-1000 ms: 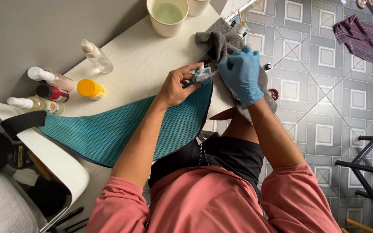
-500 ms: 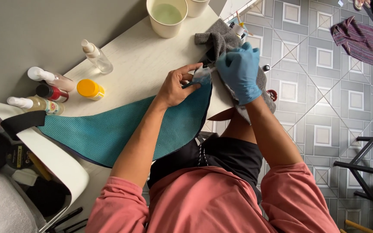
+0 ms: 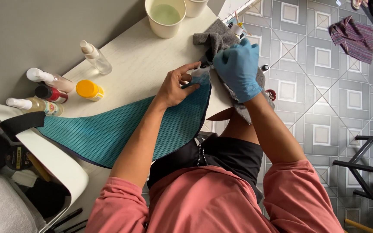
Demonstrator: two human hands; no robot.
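single head view, steeply downward, close over hands (image 3: 212, 77) and table (image 3: 139, 64)

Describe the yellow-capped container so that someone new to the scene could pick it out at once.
On the white table, look left of the bare left hand, just above the teal mat. The small jar lies among spray bottles; it alone is squat, with a wide yellow lid.

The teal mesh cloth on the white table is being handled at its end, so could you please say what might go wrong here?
The teal mesh cloth overhangs the white table edge and might slide off. The grey rag under the blue-gloved right hand lies near the cream paper cup of pale liquid, which a wide wipe could tip.
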